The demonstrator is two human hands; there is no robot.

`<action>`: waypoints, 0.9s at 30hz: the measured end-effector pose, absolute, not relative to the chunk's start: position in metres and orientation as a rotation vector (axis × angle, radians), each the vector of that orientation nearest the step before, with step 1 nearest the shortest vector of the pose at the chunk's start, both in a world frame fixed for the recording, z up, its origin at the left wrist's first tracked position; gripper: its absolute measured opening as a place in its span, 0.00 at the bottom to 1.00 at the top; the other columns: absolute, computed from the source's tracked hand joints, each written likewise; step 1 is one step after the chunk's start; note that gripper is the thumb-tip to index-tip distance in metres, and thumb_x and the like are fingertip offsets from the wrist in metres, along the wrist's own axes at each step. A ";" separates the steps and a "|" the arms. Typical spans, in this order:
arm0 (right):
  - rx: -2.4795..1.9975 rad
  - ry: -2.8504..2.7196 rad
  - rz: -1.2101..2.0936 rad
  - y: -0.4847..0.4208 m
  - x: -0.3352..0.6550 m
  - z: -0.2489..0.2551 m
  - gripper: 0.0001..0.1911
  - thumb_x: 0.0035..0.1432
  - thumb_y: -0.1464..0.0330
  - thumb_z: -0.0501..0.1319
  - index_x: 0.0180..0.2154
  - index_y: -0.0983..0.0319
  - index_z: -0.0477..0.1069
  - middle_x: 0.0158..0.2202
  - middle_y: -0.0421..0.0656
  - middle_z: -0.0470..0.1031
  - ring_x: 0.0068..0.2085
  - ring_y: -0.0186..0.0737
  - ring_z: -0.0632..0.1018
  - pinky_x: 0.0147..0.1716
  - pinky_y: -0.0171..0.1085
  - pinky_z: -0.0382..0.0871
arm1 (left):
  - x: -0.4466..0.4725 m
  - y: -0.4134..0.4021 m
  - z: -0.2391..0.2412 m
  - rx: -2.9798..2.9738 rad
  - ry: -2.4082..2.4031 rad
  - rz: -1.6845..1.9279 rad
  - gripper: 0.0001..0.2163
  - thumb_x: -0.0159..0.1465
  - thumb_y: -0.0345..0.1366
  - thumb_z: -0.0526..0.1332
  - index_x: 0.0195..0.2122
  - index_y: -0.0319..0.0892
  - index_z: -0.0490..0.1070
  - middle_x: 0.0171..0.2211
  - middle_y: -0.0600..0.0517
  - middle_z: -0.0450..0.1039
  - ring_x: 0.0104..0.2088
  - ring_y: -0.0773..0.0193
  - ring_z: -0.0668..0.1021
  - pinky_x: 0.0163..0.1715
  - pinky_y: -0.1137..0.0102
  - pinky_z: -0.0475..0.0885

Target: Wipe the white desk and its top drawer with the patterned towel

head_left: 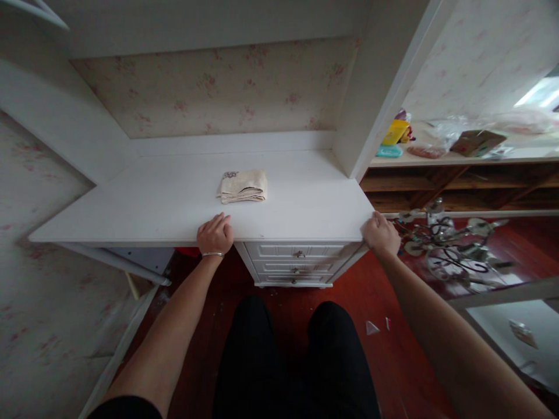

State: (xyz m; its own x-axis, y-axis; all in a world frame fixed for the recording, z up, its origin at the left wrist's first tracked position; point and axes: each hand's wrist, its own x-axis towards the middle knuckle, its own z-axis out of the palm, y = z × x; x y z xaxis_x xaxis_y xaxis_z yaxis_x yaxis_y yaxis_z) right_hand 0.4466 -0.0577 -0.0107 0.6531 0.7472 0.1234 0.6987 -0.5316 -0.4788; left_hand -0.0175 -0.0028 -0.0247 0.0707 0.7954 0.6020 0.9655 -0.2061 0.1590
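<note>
A white desk (pixel 174 203) with drawers stretches across the view in front of me. My left hand (pixel 215 234) is closed over its front edge, left of the drawers, with a bracelet at the wrist. At the front right corner, my right hand (pixel 381 234) wraps round the desk's edge. The undersides of both grips are hidden. A folded beige cloth (pixel 243 186) with a dark pattern at one corner lies on the desktop, beyond my left hand and apart from it.
Below the desktop is a stack of drawers (pixel 301 267) with small knobs. A metal chandelier (pixel 458 244) lies on the red wooden floor (pixel 349 297) at the right. Behind it, a low shelf (pixel 463 177) bears a cardboard box (pixel 478 142) and plastic bags. A white upright panel (pixel 379 87) rises from the desk.
</note>
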 end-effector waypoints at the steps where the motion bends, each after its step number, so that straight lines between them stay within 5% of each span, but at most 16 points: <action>1: -2.376 -1.126 0.130 -0.058 0.447 -0.011 0.27 0.64 0.60 0.44 0.61 0.57 0.63 0.54 0.52 0.70 0.53 0.54 0.72 0.52 0.50 0.63 | -0.017 -0.003 -0.025 -2.069 -1.769 -0.859 0.18 0.65 0.35 0.49 0.51 0.46 0.74 0.56 0.50 0.71 0.56 0.59 0.72 0.54 0.62 0.61; 27: -2.370 -1.096 0.141 -0.058 0.445 -0.009 0.26 0.63 0.61 0.46 0.61 0.56 0.64 0.52 0.51 0.71 0.51 0.52 0.72 0.51 0.48 0.63 | -0.019 -0.001 -0.029 -2.057 -1.717 -0.908 0.17 0.66 0.35 0.50 0.50 0.45 0.74 0.55 0.49 0.72 0.54 0.58 0.74 0.52 0.62 0.61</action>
State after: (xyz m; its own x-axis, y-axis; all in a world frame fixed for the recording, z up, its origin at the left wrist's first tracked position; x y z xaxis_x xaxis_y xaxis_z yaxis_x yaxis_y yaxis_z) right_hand 0.4448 -0.0578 -0.0089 0.6670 0.7355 0.1193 0.6811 -0.5369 -0.4978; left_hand -0.0187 -0.0010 -0.0285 0.0800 0.7627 0.6418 0.9597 -0.2329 0.1572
